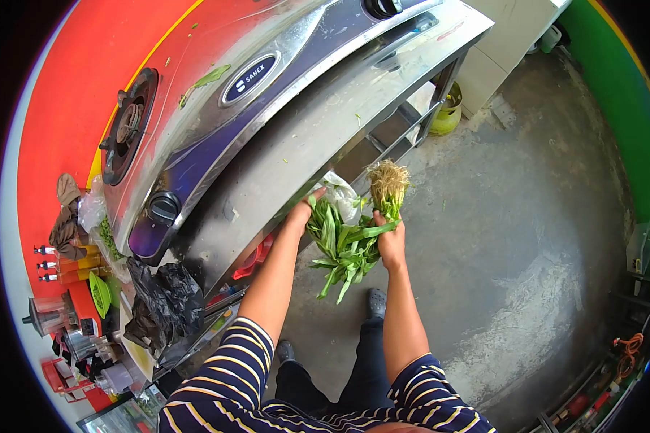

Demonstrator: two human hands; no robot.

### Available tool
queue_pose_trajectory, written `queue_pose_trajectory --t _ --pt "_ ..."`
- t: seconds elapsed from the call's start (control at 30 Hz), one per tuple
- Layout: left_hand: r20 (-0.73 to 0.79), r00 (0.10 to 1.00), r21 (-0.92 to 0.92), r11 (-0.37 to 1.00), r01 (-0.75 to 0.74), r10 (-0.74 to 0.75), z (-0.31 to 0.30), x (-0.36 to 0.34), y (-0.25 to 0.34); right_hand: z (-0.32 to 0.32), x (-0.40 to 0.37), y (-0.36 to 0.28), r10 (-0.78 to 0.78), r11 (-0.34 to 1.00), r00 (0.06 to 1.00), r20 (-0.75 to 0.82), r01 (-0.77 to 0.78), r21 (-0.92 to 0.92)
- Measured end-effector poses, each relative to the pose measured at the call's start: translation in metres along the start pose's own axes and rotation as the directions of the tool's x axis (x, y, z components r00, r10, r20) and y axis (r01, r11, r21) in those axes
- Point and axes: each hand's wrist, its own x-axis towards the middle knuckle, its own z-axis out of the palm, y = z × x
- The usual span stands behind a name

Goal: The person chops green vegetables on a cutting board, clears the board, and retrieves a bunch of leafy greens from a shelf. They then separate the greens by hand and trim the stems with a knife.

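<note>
Arms (406,310) reach forward: the right hand (391,242) grips one bunch of greens (345,242) just right of the desk (271,166), roots (388,179) far, leaves (336,263) near-left. The left hand (302,211) is beside the leaves and one white bag (344,204); its grip I cannot tell. Left are one stove (220,133), two knobs (165,208) showing, and one black bag (162,299).

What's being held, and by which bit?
The right grip holds a bunch of long-leaved green vegetables by its stems, near the brown stringy roots. The left grip is by the leaves and a crumpled white plastic bag; its hold is hidden.
</note>
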Motion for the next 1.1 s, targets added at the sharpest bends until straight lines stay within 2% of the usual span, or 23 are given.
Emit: queue_pose_trajectory --t 0.17,0.2,0.27,0.3,0.37,0.4,0.47,0.5,0.57,0.6,0.73,0.87,1.03,1.1 --pt "0.072 0.969 -0.201 0.948 0.246 -0.236 -0.003 0.015 -0.028 -0.011 -0.026 -0.012 0.019 0.995 0.999 -0.029 -0.022 -0.095" --pt "0.077 0.968 -0.21 0.945 0.252 -0.241 -0.008 0.014 -0.041 -0.015 -0.033 -0.017 0.039 0.997 0.999 -0.03 -0.04 -0.063" --pt "0.323 0.92 -0.33 0.884 0.33 -0.223 -0.02 0.007 -0.067 -0.019 -0.047 -0.035 0.049 0.998 0.998 -0.027 -0.05 -0.039" --pt "0.324 0.921 -0.342 0.88 0.329 -0.218 -0.023 -0.005 -0.066 -0.022 -0.056 -0.047 0.037 0.998 0.999 -0.023 -0.038 -0.056" --pt "0.59 0.769 -0.366 0.767 0.527 -0.247 -0.026 -0.03 -0.06 -0.025 -0.075 -0.078 0.014 0.996 1.0 -0.012 -0.015 -0.085" --pt "0.594 0.77 -0.378 0.764 0.522 -0.232 -0.027 -0.038 -0.064 -0.026 -0.086 -0.099 0.028 0.996 1.0 0.002 -0.028 -0.081" --pt "0.746 0.64 -0.33 0.734 0.593 -0.182 -0.027 -0.053 -0.074 -0.033 -0.108 -0.137 0.035 0.989 0.998 0.05 -0.028 -0.143" --pt "0.748 0.644 -0.344 0.735 0.584 -0.162 -0.022 -0.072 -0.056 -0.036 -0.116 -0.156 0.021 0.988 0.998 0.059 -0.012 -0.153" --pt "0.662 0.74 -0.325 0.845 0.425 -0.118 -0.009 -0.127 0.008 -0.041 -0.134 -0.191 0.02 0.989 0.996 0.089 -0.006 -0.15" --pt "0.638 0.762 -0.374 0.819 0.435 -0.114 -0.008 -0.159 0.05 -0.045 -0.14 -0.206 -0.031 0.979 0.994 0.105 0.052 -0.198" --pt "0.643 0.765 -0.465 0.797 0.384 0.007 -0.011 -0.198 0.11 -0.035 -0.167 -0.285 -0.033 0.974 0.996 0.081 0.05 -0.222" --pt "0.615 0.779 -0.582 0.735 0.347 0.119 -0.042 -0.238 0.172 -0.01 -0.178 -0.338 -0.062 0.957 0.985 0.163 0.105 -0.272" --pt "0.525 0.82 -0.632 0.75 0.195 0.229 -0.1 -0.264 0.203 0.049 -0.193 -0.374 -0.096 0.934 0.95 0.296 0.189 -0.303" --pt "0.429 0.875 -0.724 0.664 0.186 0.223 -0.129 -0.267 0.211 0.082 -0.199 -0.382 -0.106 0.929 0.941 0.322 0.21 -0.305"
